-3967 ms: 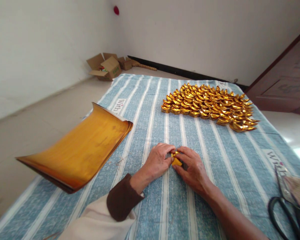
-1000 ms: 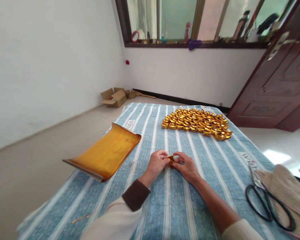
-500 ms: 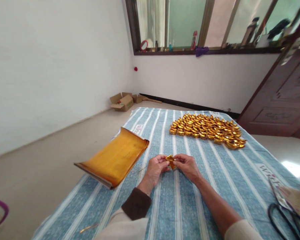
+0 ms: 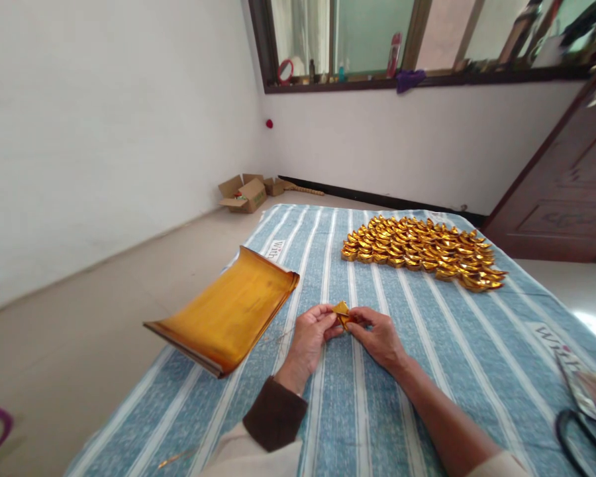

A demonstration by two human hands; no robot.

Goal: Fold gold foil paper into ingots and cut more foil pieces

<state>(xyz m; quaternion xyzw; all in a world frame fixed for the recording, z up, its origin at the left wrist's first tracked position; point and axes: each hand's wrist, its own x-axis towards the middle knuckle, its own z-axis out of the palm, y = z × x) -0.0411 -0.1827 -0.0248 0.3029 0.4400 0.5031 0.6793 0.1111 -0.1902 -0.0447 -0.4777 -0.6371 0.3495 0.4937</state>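
Between my two hands is a small folded piece of gold foil paper, held just above the striped cloth. My left hand pinches its left side between thumb and fingers. On the opposite side, my right hand grips it the same way, fingertips hiding part of the folds. To the left lies a stack of gold paper sheets with curled edges. Many gold paper ingots stand in close rows on the far right of the table.
A blue and white striped cloth covers the table. Black-handled scissors lie at the right edge, and a gold scrap near the front left. Open cardboard boxes sit on the floor by the wall.
The gold piece has turned in my fingers and a flat pointed flap now shows at its top. My right fingers have shifted on it. The view has tilted slightly downward.
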